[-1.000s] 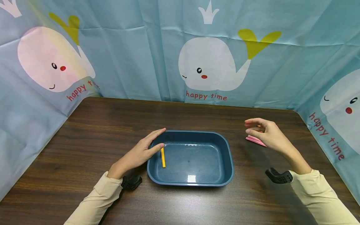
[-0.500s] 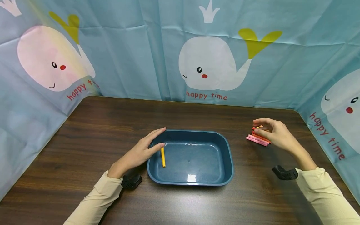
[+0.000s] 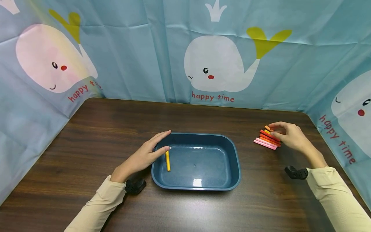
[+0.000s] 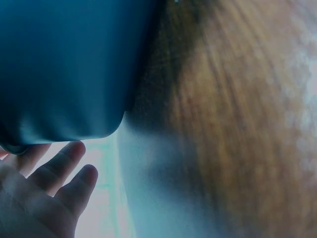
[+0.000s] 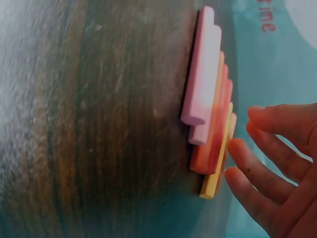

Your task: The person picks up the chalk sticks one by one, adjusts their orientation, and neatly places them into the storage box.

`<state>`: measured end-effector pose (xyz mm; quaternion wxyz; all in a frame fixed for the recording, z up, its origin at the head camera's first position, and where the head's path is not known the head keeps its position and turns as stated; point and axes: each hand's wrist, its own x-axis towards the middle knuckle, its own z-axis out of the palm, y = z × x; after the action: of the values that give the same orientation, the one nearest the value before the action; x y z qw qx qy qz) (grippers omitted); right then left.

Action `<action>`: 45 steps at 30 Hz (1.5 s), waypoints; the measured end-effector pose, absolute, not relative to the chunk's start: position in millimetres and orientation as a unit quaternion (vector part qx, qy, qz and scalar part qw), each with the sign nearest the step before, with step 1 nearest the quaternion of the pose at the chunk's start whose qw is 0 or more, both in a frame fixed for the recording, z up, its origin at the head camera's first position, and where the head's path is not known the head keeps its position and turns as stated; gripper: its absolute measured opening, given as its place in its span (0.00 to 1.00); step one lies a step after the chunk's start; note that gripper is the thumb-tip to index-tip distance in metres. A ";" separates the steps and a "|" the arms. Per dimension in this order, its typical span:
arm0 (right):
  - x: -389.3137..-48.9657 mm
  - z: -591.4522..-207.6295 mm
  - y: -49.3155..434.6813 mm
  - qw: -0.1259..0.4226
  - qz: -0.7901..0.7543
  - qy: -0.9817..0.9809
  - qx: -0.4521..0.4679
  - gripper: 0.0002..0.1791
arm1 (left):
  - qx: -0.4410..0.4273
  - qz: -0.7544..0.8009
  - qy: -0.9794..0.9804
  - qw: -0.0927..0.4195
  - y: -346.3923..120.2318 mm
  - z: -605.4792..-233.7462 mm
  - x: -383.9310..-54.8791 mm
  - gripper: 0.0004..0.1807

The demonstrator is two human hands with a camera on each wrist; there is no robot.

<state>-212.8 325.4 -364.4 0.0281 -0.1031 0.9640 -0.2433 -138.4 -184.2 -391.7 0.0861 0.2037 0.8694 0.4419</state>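
My left hand [image 3: 141,158] rests on the left end of a dark blue plastic tray [image 3: 197,189], its straight fingers over the rim and its thumb across the inside corner. One yellow crayon [image 3: 168,162] lies in the tray beneath that thumb. In the left wrist view, several fingertips [image 4: 74,148] show beside the tray's outer wall [image 4: 64,74]. At the right, my right hand [image 3: 291,137] hovers with parted, bent fingers at the far end of a row of crayons. Pink [image 5: 200,74], orange, red and yellow [image 5: 209,187] ones lie side by side; nothing sits between the fingers.
The dark wood-grain table [image 3: 87,145] carries the tray in the middle and the crayon row at the right. A light blue curtain [image 3: 127,64] printed with whales closes off the back and both sides. Black wrist straps [image 3: 295,173] hang beneath the sleeves.
My right hand has moved to the right across the crayon row, uncovering the red, orange and yellow crayons beside the pink ones. The left hand and tray stay in place.
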 end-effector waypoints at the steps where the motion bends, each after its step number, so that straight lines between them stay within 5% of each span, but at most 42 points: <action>1: -213.7 -365.7 326.9 0.027 -0.239 0.965 -0.102 0.21 | 0.204 0.442 0.869 0.086 -184.1 -391.6 -138.5 0.34; 45: -228.8 -376.7 329.9 0.038 -0.120 0.980 -0.156 0.15 | 0.211 0.439 0.870 0.078 -184.5 -391.9 -138.4 0.34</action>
<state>-228.8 329.9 -376.7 0.0385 -0.1562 0.9797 -0.1196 -138.4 -184.5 -391.9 0.0784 0.2113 0.8697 0.4391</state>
